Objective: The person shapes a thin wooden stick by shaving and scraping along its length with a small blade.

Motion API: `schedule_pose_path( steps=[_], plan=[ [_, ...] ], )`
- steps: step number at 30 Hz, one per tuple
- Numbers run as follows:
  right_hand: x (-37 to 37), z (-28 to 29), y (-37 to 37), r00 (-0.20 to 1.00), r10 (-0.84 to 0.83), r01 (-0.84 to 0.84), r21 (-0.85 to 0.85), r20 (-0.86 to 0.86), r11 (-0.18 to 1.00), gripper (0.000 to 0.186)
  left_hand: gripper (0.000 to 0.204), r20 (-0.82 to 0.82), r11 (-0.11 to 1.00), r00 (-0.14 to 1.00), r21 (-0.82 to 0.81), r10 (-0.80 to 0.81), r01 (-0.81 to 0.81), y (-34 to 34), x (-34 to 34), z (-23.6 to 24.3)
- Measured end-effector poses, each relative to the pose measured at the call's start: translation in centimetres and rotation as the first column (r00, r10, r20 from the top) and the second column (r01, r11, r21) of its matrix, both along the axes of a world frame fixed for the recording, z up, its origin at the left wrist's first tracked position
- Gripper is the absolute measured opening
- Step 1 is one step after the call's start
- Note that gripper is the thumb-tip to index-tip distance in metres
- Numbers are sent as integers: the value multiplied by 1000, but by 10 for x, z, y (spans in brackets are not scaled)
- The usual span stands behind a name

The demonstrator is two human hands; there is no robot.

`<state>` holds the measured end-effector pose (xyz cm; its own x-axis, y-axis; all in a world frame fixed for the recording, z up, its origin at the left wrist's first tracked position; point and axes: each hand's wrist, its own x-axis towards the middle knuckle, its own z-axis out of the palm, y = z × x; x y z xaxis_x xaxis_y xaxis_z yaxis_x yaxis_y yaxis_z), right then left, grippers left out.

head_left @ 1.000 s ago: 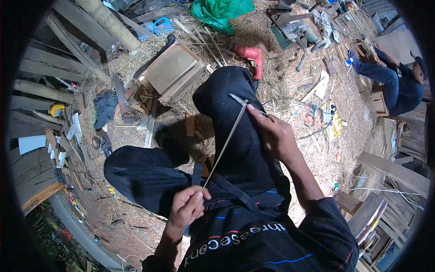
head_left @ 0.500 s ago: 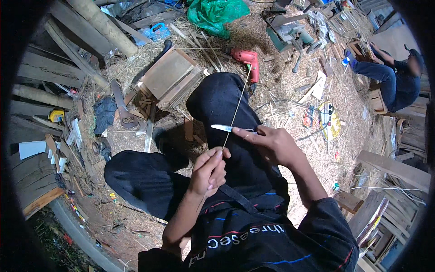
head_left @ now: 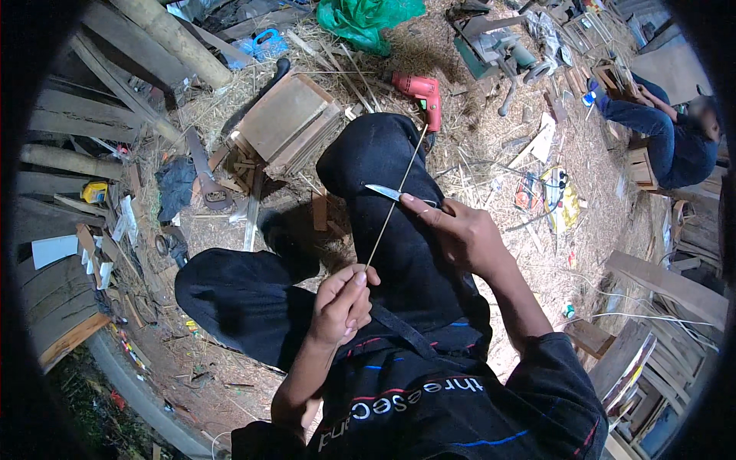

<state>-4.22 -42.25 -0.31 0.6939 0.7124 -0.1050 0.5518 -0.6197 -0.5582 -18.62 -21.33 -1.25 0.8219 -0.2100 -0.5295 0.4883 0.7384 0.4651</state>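
1. A person sits in a wood-strewn workspace, a thin stick (head_left: 383, 230) raised at a slant over the dark trousers (head_left: 372, 153) and a knife (head_left: 382, 191) laid across it.
2. The left hand (head_left: 341, 307) is closed, its thumb and forefinger pinching the stick's lower end; the other fingers curl into the palm.
3. The right hand (head_left: 466, 230) is wrapped around the knife, its handle mostly hidden in the grip, the thumb stretched along toward the stick, just beside the crossing point.
4. The blade points to the person's left, about midway along the visible stick, whose far end rises past the raised knee.
5. Beyond that knee, a red drill (head_left: 422, 90) rests on the floor (head_left: 491, 146) amid straw-coloured shavings, with a green bag (head_left: 372, 27) farther off.
6. To the left of the drill lie stacked boards (head_left: 287, 115); a saw (head_left: 205, 175) sits nearer the left, and a yellow tape measure (head_left: 95, 192) is at the far left.
7. Well apart, at the right edge, a co-worker (head_left: 682, 157) in dark clothes sits low beside more timber.
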Motion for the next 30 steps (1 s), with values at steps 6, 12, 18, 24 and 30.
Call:
schedule_pose_path(
  steps=[6,12,18,24,30],
  plan=[
    [-4,-1,2,1000,-29,29,-3,6,1000,84,23,1,999,1000,47,-4,4,5,-16,3],
    [-6,-5,1,999,-40,40,24,9,999,82,24,-44,993,998,110,-41,45,14,-32,6],
    [-9,-5,2,997,-32,32,-2,64,999,81,24,-102,994,993,89,-52,61,22,-51,14],
    [-9,-2,4,998,-16,17,-21,56,1000,81,23,-105,986,993,154,-45,61,25,-64,24],
    [-6,-11,4,997,-70,69,15,39,998,76,23,-132,989,990,133,-49,67,30,-85,27]
  ],
)
